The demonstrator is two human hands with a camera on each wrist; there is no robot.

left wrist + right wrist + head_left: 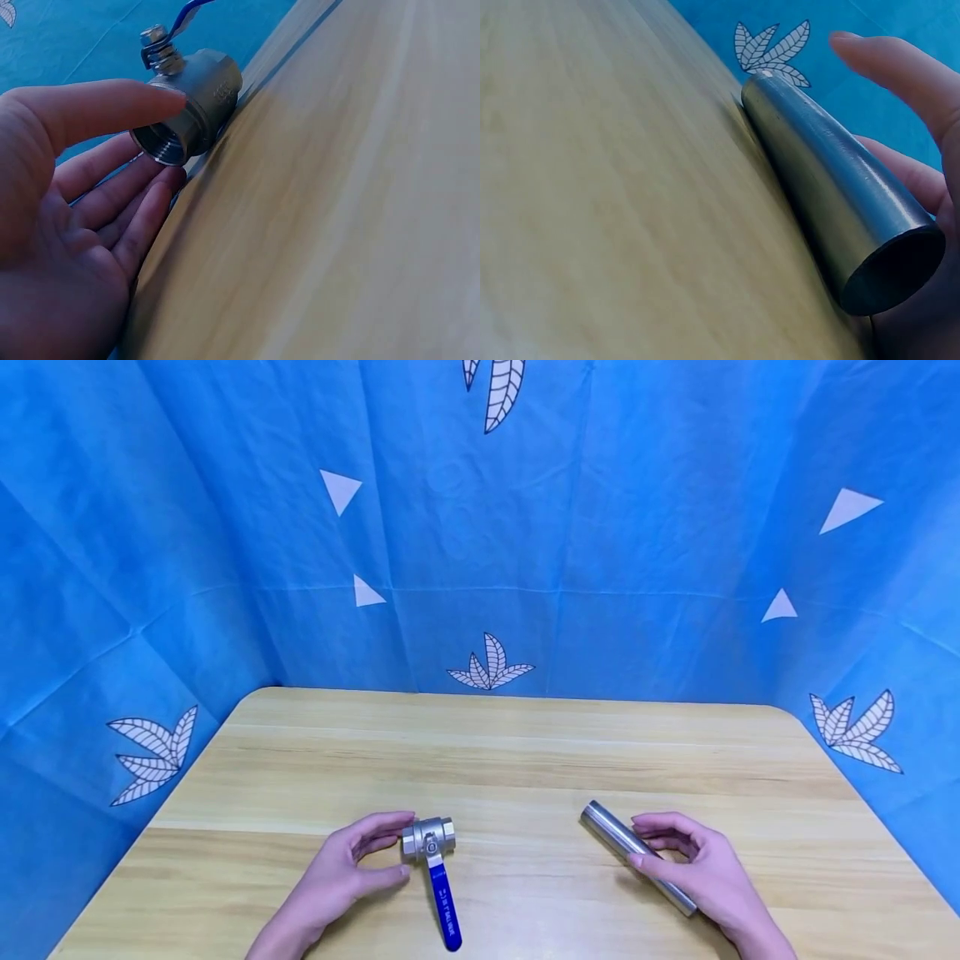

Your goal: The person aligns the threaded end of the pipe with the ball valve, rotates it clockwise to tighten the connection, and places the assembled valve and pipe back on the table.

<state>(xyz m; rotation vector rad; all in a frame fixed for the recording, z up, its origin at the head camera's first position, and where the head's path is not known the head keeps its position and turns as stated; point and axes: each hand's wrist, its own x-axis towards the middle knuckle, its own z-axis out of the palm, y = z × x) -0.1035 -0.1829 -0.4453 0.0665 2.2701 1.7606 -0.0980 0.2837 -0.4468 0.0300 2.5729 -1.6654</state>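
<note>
A steel ball valve (420, 842) with a long blue lever handle (444, 906) lies on the wooden table, its lever pointing toward the near edge. My left hand (347, 870) is at the valve's left end, thumb and fingers apart. In the left wrist view the threaded opening of the valve (211, 86) faces the palm. Farther right, a hollow metal pipe (611, 832) lies slanted on the table. Around its near half my right hand (708, 872) is spread. The right wrist view shows the thumb raised clear of the pipe (832, 176), with another finger partly hidden behind it.
The light wooden table (510, 752) has rounded far corners. Blue cloth (637, 527) with white leaf and triangle prints hangs behind it and along both sides.
</note>
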